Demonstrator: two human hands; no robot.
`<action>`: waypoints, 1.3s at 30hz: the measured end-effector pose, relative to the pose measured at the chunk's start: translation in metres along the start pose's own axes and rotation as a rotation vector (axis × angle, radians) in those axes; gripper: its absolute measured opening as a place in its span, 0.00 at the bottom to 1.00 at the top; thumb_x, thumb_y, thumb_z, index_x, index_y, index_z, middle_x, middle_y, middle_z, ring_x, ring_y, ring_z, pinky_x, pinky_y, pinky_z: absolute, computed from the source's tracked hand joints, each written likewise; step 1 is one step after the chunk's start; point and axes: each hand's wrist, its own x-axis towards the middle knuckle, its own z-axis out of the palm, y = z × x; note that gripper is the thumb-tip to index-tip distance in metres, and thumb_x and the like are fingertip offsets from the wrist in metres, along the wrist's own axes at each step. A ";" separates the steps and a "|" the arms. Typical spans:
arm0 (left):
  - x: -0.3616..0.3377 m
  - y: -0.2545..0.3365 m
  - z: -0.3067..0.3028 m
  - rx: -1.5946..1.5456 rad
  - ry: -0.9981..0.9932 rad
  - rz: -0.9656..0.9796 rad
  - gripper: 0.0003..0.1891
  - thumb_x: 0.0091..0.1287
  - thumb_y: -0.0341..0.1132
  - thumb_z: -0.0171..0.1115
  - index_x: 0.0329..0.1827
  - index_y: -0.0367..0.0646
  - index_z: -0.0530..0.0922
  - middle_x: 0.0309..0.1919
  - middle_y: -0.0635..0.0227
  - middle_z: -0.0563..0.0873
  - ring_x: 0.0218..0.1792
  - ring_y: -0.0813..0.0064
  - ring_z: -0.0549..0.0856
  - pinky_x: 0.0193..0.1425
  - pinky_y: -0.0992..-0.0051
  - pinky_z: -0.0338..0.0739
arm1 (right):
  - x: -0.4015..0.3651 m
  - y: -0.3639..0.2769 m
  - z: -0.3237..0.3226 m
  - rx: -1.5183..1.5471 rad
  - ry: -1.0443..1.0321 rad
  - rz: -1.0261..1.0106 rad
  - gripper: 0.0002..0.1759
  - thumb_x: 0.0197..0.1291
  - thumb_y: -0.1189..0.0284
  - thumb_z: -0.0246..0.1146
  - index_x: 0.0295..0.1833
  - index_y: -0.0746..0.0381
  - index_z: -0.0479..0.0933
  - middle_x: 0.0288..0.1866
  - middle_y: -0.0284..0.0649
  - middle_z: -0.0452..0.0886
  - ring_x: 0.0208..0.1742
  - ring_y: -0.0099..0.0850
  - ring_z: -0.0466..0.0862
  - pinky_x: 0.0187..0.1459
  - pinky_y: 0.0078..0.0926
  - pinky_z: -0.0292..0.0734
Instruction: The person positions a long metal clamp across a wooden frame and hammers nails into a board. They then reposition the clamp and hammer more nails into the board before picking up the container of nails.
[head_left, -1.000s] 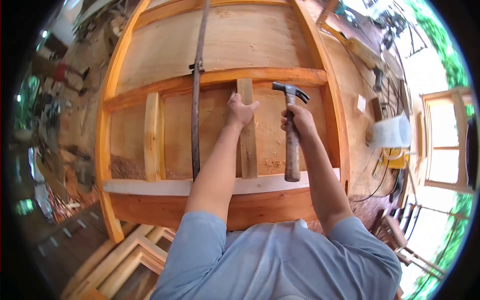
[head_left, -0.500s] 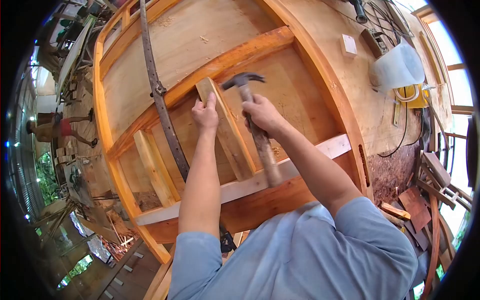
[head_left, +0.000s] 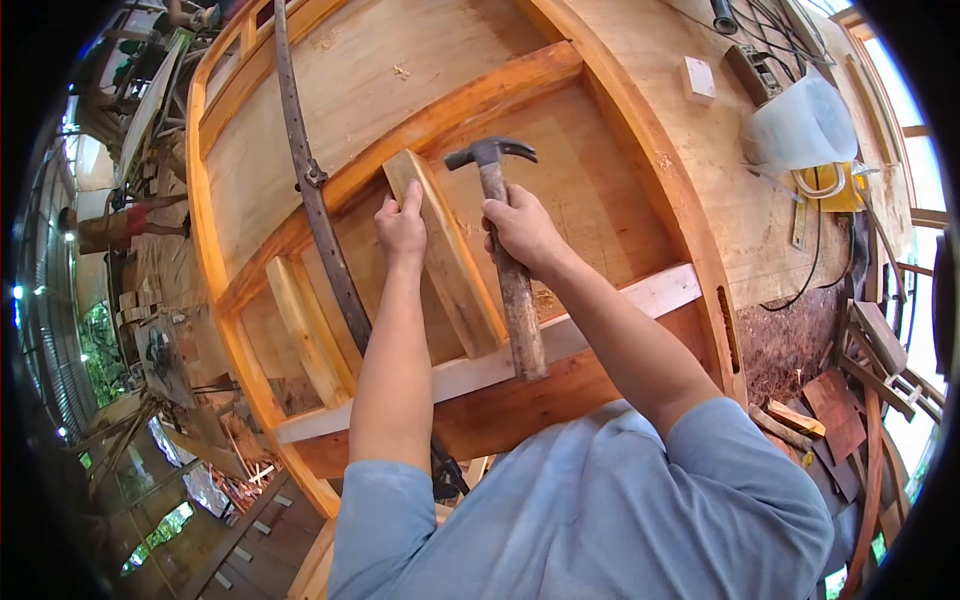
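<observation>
A claw hammer (head_left: pixel 522 315) with a dark metal head and worn wooden handle is in my right hand (head_left: pixel 527 232), whose fingers wrap the handle a little below the head. My left hand (head_left: pixel 402 232) grips a short wooden slat (head_left: pixel 450 260) near its far end, thumb lying along the wood. The slat stands between an orange-brown curved crosspiece (head_left: pixel 480 95) and a pale wooden rail (head_left: pixel 480 368) of a large wooden frame (head_left: pixel 650 150). The hammer head is beside the slat's far end, apart from it. Another slat (head_left: pixel 308 330) sits to the left.
A long dark metal bar clamp (head_left: pixel 318 210) crosses the frame left of my hand. On the right are a translucent bucket (head_left: pixel 800 125), a small white block (head_left: pixel 698 80) and cables. Wood scraps (head_left: pixel 835 410) pile at lower right. Another person (head_left: pixel 125 225) is at far left.
The hammer, blurred before, now shows sharply and its head has moved slightly right. My left hand stays at the slat. The view has shifted slightly.
</observation>
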 end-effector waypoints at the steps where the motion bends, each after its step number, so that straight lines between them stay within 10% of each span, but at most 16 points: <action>1: 0.000 0.003 0.000 0.043 0.003 -0.049 0.18 0.72 0.43 0.66 0.45 0.32 0.85 0.37 0.66 0.89 0.38 0.78 0.84 0.46 0.74 0.77 | -0.005 0.001 0.001 0.000 -0.004 0.001 0.11 0.65 0.70 0.56 0.45 0.67 0.70 0.31 0.40 0.78 0.23 0.28 0.82 0.26 0.30 0.78; 10: -0.015 0.027 0.001 0.152 0.194 -0.047 0.24 0.59 0.51 0.71 0.44 0.36 0.87 0.39 0.50 0.91 0.44 0.60 0.91 0.50 0.66 0.81 | -0.028 -0.052 0.014 -0.311 -0.211 -0.362 0.17 0.67 0.73 0.58 0.60 0.63 0.72 0.32 0.34 0.75 0.24 0.24 0.79 0.25 0.25 0.77; 12: -0.022 0.034 -0.001 0.230 0.122 -0.027 0.26 0.56 0.54 0.73 0.42 0.37 0.87 0.36 0.50 0.91 0.41 0.56 0.91 0.47 0.63 0.82 | -0.024 -0.077 0.024 -0.488 -0.238 -0.395 0.21 0.69 0.71 0.57 0.67 0.59 0.70 0.31 0.38 0.78 0.25 0.28 0.81 0.28 0.30 0.78; 15: -0.018 0.023 -0.002 0.230 0.132 -0.008 0.28 0.53 0.56 0.75 0.37 0.36 0.87 0.33 0.51 0.90 0.37 0.54 0.90 0.45 0.61 0.83 | -0.036 -0.120 0.050 -1.065 -0.167 -0.611 0.21 0.72 0.63 0.55 0.63 0.63 0.68 0.43 0.66 0.82 0.46 0.65 0.80 0.47 0.57 0.75; 19: -0.021 0.038 -0.009 0.291 0.092 -0.120 0.30 0.49 0.59 0.75 0.32 0.34 0.85 0.30 0.47 0.89 0.35 0.52 0.90 0.44 0.59 0.82 | -0.062 -0.135 0.084 -0.939 -0.102 -0.893 0.20 0.72 0.63 0.55 0.60 0.66 0.68 0.42 0.66 0.82 0.48 0.63 0.81 0.49 0.58 0.75; 23: -0.018 0.035 -0.009 0.399 0.121 -0.092 0.31 0.49 0.60 0.75 0.32 0.34 0.85 0.31 0.45 0.88 0.37 0.50 0.89 0.46 0.59 0.82 | 0.017 -0.076 0.069 -1.446 -0.108 -0.471 0.20 0.72 0.62 0.53 0.58 0.67 0.69 0.47 0.65 0.83 0.48 0.62 0.83 0.51 0.58 0.76; 31: -0.020 0.030 -0.006 0.189 0.127 -0.133 0.26 0.51 0.55 0.76 0.32 0.36 0.87 0.28 0.53 0.89 0.32 0.60 0.90 0.40 0.63 0.82 | -0.024 -0.107 0.077 -1.085 -0.003 -0.889 0.17 0.74 0.62 0.52 0.53 0.66 0.71 0.36 0.64 0.83 0.43 0.64 0.83 0.46 0.60 0.76; 36: -0.010 0.019 -0.003 0.301 0.115 -0.060 0.24 0.51 0.55 0.76 0.34 0.39 0.88 0.28 0.58 0.90 0.33 0.64 0.90 0.41 0.65 0.82 | 0.038 -0.081 0.050 -1.429 -0.070 -0.524 0.19 0.73 0.61 0.52 0.52 0.69 0.71 0.37 0.61 0.84 0.38 0.59 0.85 0.39 0.52 0.80; 37: -0.014 0.024 -0.006 0.215 0.091 -0.103 0.27 0.50 0.56 0.76 0.30 0.35 0.86 0.29 0.50 0.89 0.33 0.56 0.90 0.42 0.60 0.83 | 0.006 -0.115 0.065 -1.296 -0.124 -0.203 0.20 0.71 0.60 0.53 0.49 0.70 0.72 0.35 0.54 0.85 0.31 0.48 0.87 0.32 0.44 0.82; 39: -0.015 0.020 -0.004 0.182 0.082 -0.097 0.27 0.50 0.57 0.76 0.33 0.37 0.87 0.31 0.52 0.90 0.35 0.59 0.90 0.43 0.62 0.82 | -0.004 -0.095 0.040 -1.058 -0.102 -0.205 0.20 0.71 0.60 0.54 0.48 0.69 0.72 0.32 0.50 0.83 0.27 0.42 0.85 0.29 0.40 0.81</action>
